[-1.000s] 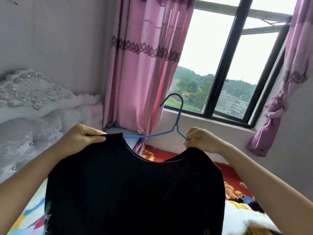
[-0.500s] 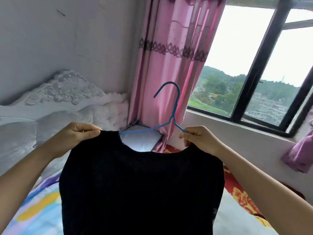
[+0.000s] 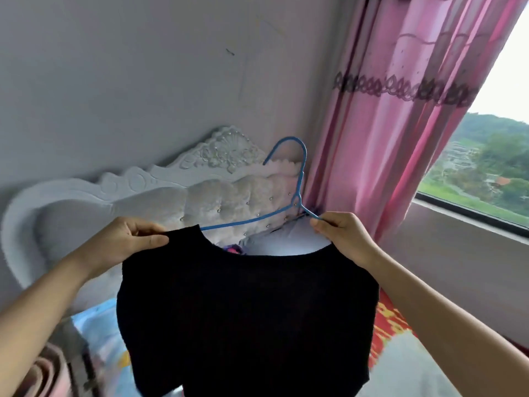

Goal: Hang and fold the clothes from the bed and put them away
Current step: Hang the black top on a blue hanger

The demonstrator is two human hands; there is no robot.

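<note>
A black knit top (image 3: 246,319) hangs in front of me, held up by both shoulders above the bed. A thin blue wire hanger (image 3: 297,193) sits inside its neckline, hook pointing up. My left hand (image 3: 128,242) pinches the top's left shoulder between thumb and fingers. My right hand (image 3: 340,236) pinches the right shoulder together with the hanger's right arm. The hanger's lower part is hidden inside the top.
Behind the top stands a white carved, tufted headboard (image 3: 160,196) against a grey wall. Pink curtains (image 3: 406,110) hang to the right beside a window (image 3: 492,156). Colourful bedding (image 3: 97,319) lies below, with a red patterned cloth (image 3: 392,325) at the right.
The view has swung left, from the window toward the headboard. Both hands keep the same hold on the top and hanger, now a little further left.
</note>
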